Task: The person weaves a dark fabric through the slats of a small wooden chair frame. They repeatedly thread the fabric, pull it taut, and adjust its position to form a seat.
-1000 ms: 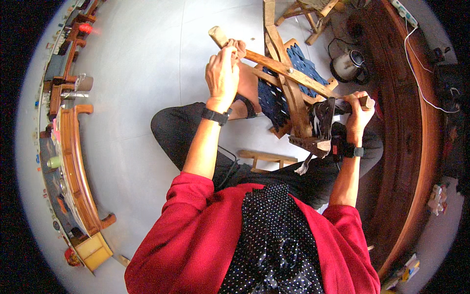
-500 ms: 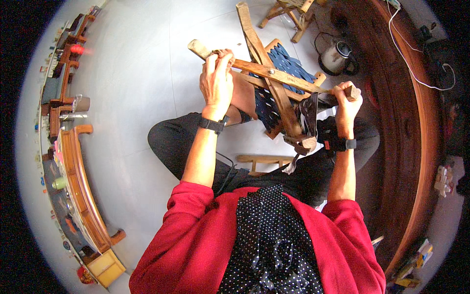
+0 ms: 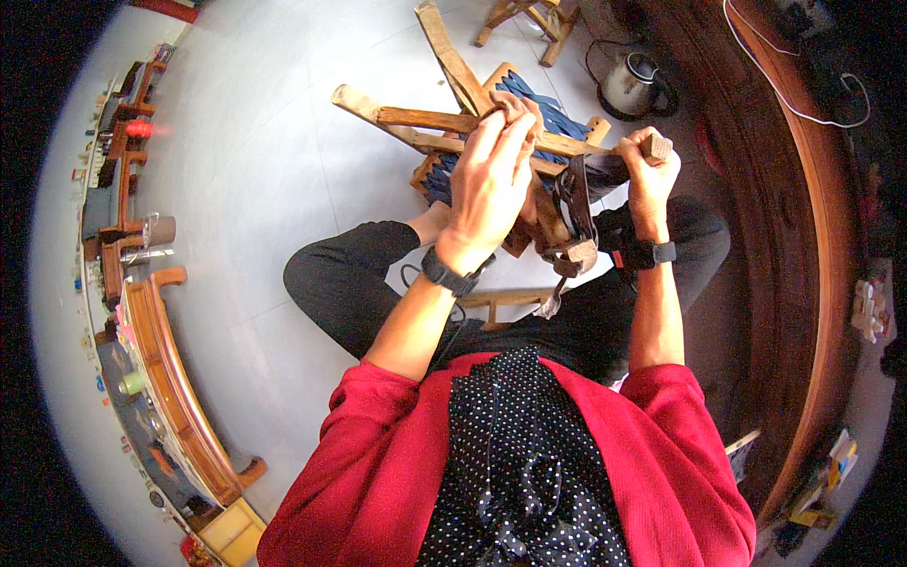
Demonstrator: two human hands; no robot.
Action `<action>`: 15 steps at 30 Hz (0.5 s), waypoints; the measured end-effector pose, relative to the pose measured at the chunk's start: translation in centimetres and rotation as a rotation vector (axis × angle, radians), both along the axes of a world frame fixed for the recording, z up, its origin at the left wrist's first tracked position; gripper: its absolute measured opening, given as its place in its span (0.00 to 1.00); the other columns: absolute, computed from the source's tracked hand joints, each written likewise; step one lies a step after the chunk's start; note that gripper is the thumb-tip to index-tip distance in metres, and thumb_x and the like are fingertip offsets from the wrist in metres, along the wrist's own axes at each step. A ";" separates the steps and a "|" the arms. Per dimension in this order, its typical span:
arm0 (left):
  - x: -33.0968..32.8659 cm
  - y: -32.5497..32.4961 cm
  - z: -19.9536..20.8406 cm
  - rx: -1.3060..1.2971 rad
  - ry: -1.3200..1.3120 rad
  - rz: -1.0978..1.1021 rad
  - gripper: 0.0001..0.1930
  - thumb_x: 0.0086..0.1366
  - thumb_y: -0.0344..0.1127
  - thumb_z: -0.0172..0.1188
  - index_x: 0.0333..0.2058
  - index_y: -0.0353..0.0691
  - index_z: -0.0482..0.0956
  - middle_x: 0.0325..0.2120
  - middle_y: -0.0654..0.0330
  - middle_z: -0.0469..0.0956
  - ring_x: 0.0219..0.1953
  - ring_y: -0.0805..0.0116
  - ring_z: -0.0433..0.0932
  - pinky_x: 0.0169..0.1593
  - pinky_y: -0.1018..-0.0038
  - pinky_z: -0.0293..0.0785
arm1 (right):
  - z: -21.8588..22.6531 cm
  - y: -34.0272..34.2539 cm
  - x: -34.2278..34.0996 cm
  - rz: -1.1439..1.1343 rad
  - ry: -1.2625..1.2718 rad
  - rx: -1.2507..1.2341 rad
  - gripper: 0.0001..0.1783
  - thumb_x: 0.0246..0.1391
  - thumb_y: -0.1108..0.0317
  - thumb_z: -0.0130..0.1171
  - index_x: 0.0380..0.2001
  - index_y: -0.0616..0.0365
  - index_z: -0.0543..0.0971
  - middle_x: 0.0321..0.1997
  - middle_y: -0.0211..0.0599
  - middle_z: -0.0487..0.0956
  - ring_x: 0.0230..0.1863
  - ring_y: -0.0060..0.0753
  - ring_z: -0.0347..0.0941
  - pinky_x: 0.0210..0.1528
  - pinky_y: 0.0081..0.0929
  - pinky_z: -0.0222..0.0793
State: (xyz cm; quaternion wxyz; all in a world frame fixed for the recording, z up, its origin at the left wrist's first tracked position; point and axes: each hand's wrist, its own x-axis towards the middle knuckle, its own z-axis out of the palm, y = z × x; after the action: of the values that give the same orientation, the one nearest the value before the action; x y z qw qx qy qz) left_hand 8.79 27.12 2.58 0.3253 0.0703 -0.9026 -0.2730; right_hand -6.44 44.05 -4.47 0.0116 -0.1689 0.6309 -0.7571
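Note:
A wooden folding stool (image 3: 449, 61) with crossed legs is held tilted above my lap. My right hand (image 3: 649, 175) is closed round the stool's frame by a square-cut bar end. My left hand (image 3: 491, 180) is closed over the middle of the same bar, near the crossing, with a folded brown sheet (image 3: 527, 111) pressed against the wood. It looks like sandpaper or cloth; I cannot tell which. Dark strips (image 3: 576, 198) hang from the frame below my right hand. Beneath lies a second wooden piece with blue woven strapping (image 3: 562, 118).
A metal kettle (image 3: 630, 87) stands on the floor at the far right, beside a dark wooden cabinet (image 3: 775, 236). Another wooden stool (image 3: 553, 38) is at the back. A low light-wood stool (image 3: 510, 298) shows between my legs. Wooden furniture (image 3: 175, 369) lines the left side.
My left hand has slid right along the bar with the brown sheet, from near its far left end to the middle. My right hand keeps its hold; the stool has shifted slightly left in view.

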 end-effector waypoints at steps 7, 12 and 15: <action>-1.8 0.7 -2.5 -0.147 -0.127 0.035 0.23 0.58 0.22 0.58 0.54 0.37 0.75 0.47 0.49 0.75 0.48 0.47 0.77 0.53 0.59 0.76 | 1.0 -0.4 0.8 -0.007 -0.029 -0.001 0.11 0.49 0.77 0.65 0.21 0.56 0.72 0.22 0.16 0.68 0.24 0.10 0.60 0.27 0.16 0.57; -4.4 4.0 -3.4 -0.023 -0.043 -0.321 0.19 0.60 0.24 0.53 0.51 0.35 0.78 0.47 0.46 0.78 0.50 0.47 0.77 0.53 0.60 0.75 | 1.2 -0.4 0.7 -0.006 -0.003 -0.019 0.11 0.49 0.77 0.65 0.20 0.56 0.72 0.22 0.17 0.68 0.25 0.10 0.60 0.27 0.16 0.57; -4.4 3.3 -3.0 -0.081 -0.188 -0.335 0.23 0.58 0.23 0.53 0.54 0.36 0.77 0.50 0.46 0.77 0.50 0.47 0.76 0.54 0.60 0.74 | 1.3 -0.3 0.6 0.026 -0.006 0.028 0.12 0.49 0.77 0.64 0.20 0.56 0.71 0.22 0.17 0.68 0.25 0.11 0.59 0.28 0.16 0.57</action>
State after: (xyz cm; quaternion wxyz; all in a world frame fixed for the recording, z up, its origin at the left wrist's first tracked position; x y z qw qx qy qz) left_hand 4.36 30.40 -0.46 0.1922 -0.0689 -0.9384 -0.2788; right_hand -5.83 43.72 -3.16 0.0257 -0.1746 0.6390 -0.7487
